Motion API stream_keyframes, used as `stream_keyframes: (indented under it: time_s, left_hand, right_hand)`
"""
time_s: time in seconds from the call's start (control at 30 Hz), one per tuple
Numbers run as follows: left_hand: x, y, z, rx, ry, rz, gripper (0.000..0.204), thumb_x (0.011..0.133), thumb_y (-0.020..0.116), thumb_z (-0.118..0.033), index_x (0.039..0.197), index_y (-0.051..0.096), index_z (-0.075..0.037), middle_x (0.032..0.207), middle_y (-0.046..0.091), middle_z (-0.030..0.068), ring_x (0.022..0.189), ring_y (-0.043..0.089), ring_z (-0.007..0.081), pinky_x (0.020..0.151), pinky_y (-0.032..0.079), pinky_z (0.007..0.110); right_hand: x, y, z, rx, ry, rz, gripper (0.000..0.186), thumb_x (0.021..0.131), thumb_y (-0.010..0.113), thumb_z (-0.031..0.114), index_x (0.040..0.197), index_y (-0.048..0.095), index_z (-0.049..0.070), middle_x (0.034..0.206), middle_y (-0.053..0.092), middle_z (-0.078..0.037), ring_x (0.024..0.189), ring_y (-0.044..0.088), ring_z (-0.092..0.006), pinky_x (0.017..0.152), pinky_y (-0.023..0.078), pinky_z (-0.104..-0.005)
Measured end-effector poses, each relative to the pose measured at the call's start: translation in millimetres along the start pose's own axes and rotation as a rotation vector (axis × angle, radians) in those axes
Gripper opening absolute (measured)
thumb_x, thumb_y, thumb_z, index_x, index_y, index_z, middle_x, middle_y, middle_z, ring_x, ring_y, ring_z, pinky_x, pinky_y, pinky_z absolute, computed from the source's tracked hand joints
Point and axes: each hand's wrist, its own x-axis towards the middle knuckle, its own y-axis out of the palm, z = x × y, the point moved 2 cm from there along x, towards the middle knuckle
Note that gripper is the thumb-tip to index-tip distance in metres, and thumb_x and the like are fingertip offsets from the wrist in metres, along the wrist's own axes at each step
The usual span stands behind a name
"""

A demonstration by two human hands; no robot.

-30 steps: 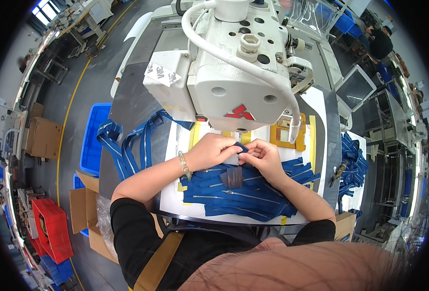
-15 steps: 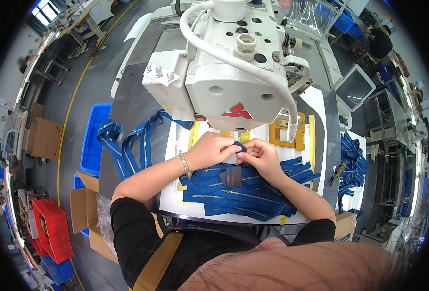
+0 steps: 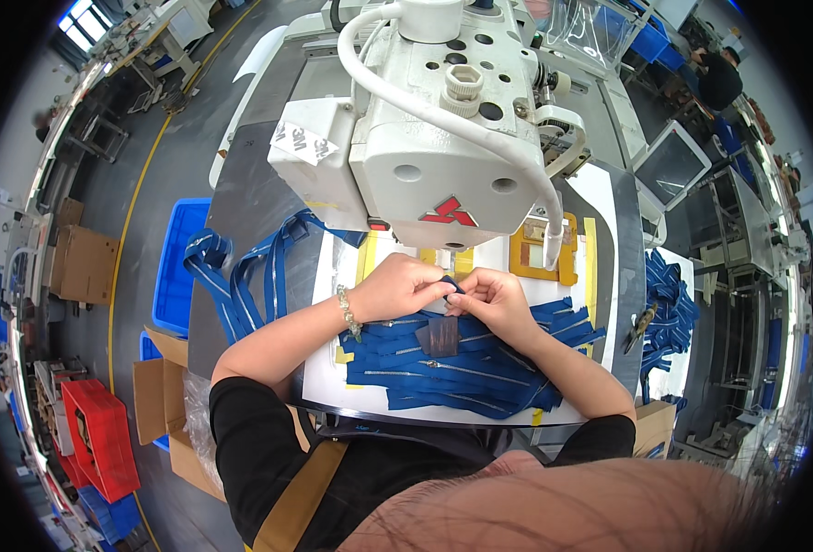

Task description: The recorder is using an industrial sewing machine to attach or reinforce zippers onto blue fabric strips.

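My left hand (image 3: 408, 283) and my right hand (image 3: 492, 299) meet in front of the white sewing machine head (image 3: 452, 156). Between their fingertips they pinch a small dark blue piece of fabric (image 3: 452, 286), partly covered by the fingers. Just below the hands lies a dark patch (image 3: 440, 337) on a spread of blue zippers (image 3: 462, 373) with silvery teeth. A beaded bracelet circles my left wrist.
A yellow frame (image 3: 542, 247) lies right of the hands. More zippers (image 3: 241, 276) trail off the table's left side, beside a blue bin (image 3: 178, 267). At right are a zipper pile (image 3: 669, 308) and thread snips (image 3: 641, 328). An open cardboard box (image 3: 186, 414) stands lower left.
The fingertips have shifted slightly, and the small fabric piece is turned a little between them. The zippers and the patch lie as before.
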Motion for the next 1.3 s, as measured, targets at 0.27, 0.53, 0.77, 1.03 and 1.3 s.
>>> stream_keyframes:
  time_s: [0.27, 0.53, 0.77, 1.03, 1.3]
  left_hand:
    - [0.4, 0.8, -4.6, 0.176, 0.262, -0.009, 0.034, 0.087, 0.063, -0.025, 0.062, 0.049, -0.006, 0.055, 0.048, 0.0106, 0.052, 0.051, 0.0287, 0.051, 0.039, 0.039]
    - [2.2, -0.9, -1.6, 0.038, 0.063, 0.052, 0.034, 0.091, 0.057, -0.030, 0.068, 0.052, -0.006, 0.059, 0.052, 0.0121, 0.056, 0.054, 0.0308, 0.055, 0.040, 0.039]
    - [-2.8, 5.9, 8.4, -0.007, 0.025, 0.052, 0.021, 0.091, 0.059, -0.022, 0.083, 0.062, -0.003, 0.065, 0.057, 0.0130, 0.060, 0.056, 0.0286, 0.057, 0.043, 0.035]
    - [-2.8, 5.5, 4.1, -0.008, 0.043, 0.029, 0.030, 0.092, 0.055, -0.027, 0.071, 0.054, -0.005, 0.062, 0.055, 0.0140, 0.059, 0.056, 0.0330, 0.055, 0.041, 0.040]
    - [0.3, 0.4, 0.8, -0.066, -0.036, 0.007, 0.028, 0.095, 0.049, -0.028, 0.080, 0.051, -0.004, 0.064, 0.054, 0.0158, 0.063, 0.055, 0.0366, 0.057, 0.040, 0.043]
  right_hand:
    - [0.3, 1.7, 41.5, -0.733, -0.152, 0.060, 0.016, 0.081, 0.071, 0.010, 0.074, 0.060, 0.000, 0.065, 0.060, 0.001, 0.055, 0.046, -0.0031, 0.051, 0.040, -0.0219]
    - [7.7, -9.7, 6.2, -0.023, 0.054, 0.018, 0.013, 0.085, 0.070, 0.009, 0.077, 0.060, 0.005, 0.072, 0.067, -0.006, 0.059, 0.059, -0.0058, 0.054, 0.045, -0.0165]
    - [9.1, -6.6, 7.1, 0.095, 0.091, 0.020, 0.012, 0.087, 0.066, 0.008, 0.080, 0.058, 0.004, 0.075, 0.068, -0.010, 0.060, 0.061, -0.0087, 0.054, 0.048, -0.0188]
    - [7.4, -6.9, 4.6, 0.078, 0.108, 0.013, 0.012, 0.088, 0.067, 0.011, 0.082, 0.061, 0.002, 0.075, 0.067, -0.008, 0.062, 0.061, -0.0087, 0.056, 0.047, -0.0202]
    - [6.2, -4.8, 6.5, 0.018, 0.104, -0.011, 0.014, 0.086, 0.068, 0.008, 0.077, 0.058, 0.004, 0.072, 0.067, -0.009, 0.059, 0.061, -0.0087, 0.054, 0.047, -0.0188]
